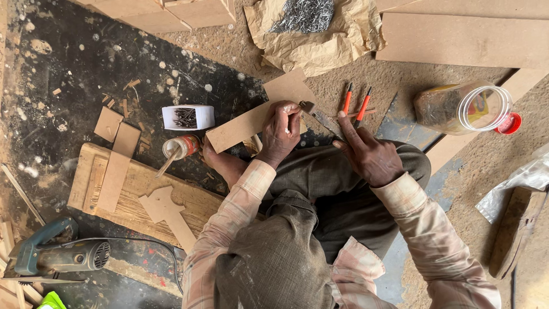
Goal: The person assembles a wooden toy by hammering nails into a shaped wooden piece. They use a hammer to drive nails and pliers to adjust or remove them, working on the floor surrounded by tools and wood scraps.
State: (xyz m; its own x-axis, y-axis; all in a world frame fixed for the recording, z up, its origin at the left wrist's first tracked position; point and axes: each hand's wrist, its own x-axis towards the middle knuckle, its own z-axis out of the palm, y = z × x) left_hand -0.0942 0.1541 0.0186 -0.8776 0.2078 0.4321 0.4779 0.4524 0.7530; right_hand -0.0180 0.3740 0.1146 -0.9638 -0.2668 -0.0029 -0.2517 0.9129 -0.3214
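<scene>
My left hand [280, 134] grips the edge of a thin brown board strip [237, 129] that slants up to the right over the floor. A small metal tool [320, 119] lies just right of its fingers, between the two hands. My right hand [370, 154] rests on my raised knee with fingers spread, the forefinger reaching toward two orange-handled tools [354, 106] lying on the ground. It holds nothing.
A white tub of nails [187, 117] and a small jar with a stick in it [180, 147] sit left of the board. A wooden slab with cut shapes [137, 189], a power tool [60, 256], crumpled paper with nails [311, 31], a tipped plastic jar [466, 109] and stacked boards [463, 37] surround me.
</scene>
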